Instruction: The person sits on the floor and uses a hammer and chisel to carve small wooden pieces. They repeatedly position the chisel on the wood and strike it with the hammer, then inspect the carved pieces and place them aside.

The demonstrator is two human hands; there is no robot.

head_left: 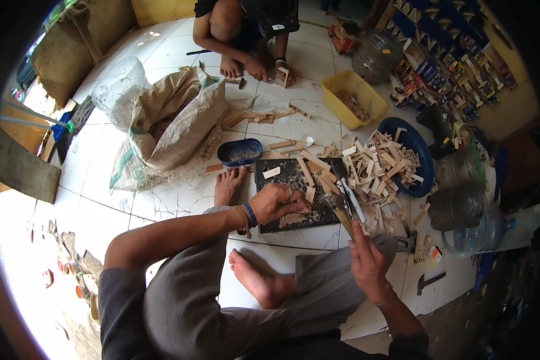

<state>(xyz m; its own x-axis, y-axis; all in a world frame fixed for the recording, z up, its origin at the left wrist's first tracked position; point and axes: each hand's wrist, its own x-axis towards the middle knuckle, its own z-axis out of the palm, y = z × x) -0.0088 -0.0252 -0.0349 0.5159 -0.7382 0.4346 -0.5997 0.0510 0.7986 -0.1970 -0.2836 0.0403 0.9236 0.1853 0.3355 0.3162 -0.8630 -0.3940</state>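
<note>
A wooden handle, seemingly a hammer's [344,222], is gripped in my right hand [369,264], its upper end over the dark board [276,225] on the floor. My left hand [274,203] is over that board with fingers pinched together and pointing down; what they hold is hidden. Close to those fingertips is a small pale wood block [310,194]. Wood strips [306,171] and sawdust lie on the board, with a white-and-dark slim tool [353,200] along its right side.
A pile of wood pieces [375,174] spills from a blue basin [423,162]. Beyond the board are a small blue tub [240,144], a woven sack [177,129] and a yellow bin [348,117]. Another person's hand [285,73] holds a wooden piece. A second hammer [430,282] lies right.
</note>
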